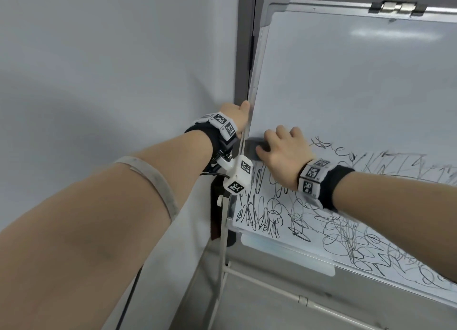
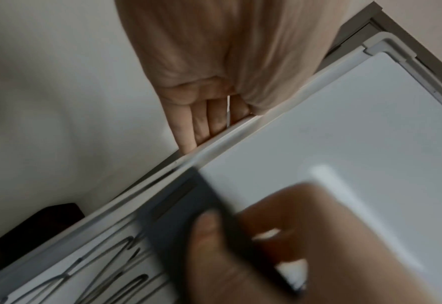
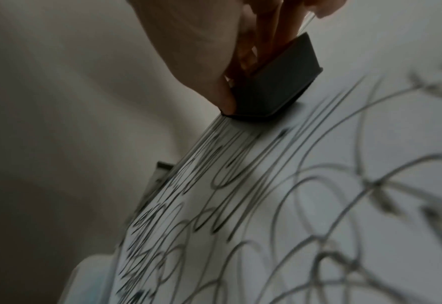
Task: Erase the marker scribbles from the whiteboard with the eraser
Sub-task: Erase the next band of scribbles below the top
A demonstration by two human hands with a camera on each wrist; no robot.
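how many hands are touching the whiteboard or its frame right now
2. The left hand holds the whiteboard by its left frame edge, fingers behind it. The right hand presses the eraser against the surface near that edge, above the scribbles.

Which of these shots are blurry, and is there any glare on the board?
Head view: sharp, pale glare streak on the whiteboard upper right. Left wrist view: right hand and eraser smeared by motion. Right wrist view: dim, scribbles streaked.
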